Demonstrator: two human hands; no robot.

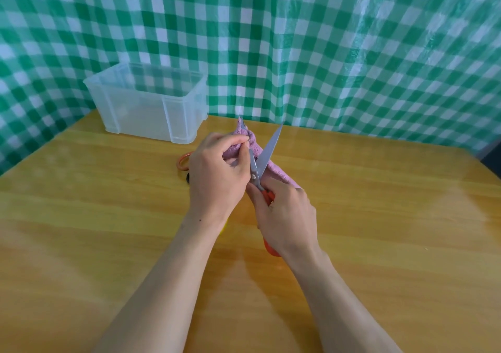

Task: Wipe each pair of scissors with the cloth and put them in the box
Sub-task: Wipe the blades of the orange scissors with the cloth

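Near the box (146,103), left hand (217,171) pinches soft cloth (280,175) round one blade (253,164) of stiff scissors (269,146); right hand (284,217) grips the handles (268,196), likely the safest hold.

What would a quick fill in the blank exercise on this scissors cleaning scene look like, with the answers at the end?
1. The left hand wraps the ____ around one blade of the scissors.
2. The right hand grips the scissors by their ____.
3. The two blades stand ____, forming a V.
4. The clear box stands on the wooden ____.
Missing words: cloth; handles; open; table.
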